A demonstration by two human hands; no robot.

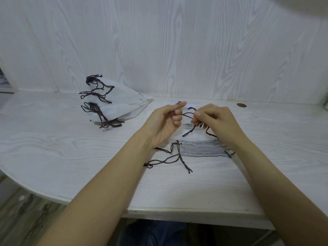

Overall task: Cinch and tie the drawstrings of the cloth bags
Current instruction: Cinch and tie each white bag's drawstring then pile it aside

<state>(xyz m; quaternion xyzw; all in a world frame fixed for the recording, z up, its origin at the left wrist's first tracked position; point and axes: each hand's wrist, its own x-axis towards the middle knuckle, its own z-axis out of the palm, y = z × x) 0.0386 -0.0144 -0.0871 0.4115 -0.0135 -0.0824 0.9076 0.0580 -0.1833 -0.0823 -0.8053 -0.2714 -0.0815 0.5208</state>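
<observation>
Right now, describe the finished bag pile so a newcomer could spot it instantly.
On the white table, look far left, against the wall. The pile sits there, apart from both hands. Unlike the flat stack under the hands, its dark cords are bunched and knotted.

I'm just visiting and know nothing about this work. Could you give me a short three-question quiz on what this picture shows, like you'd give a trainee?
1. True or false: both the left hand and the right hand hold dark drawstring.
2. Where is the pile of cinched bags? A) far left of the table B) under the hands C) on the floor
3. Fill in: under the hands lies a flat ____ of white bags, loose cords trailing from its near left.

Key: 1 true; 2 A; 3 stack
</observation>
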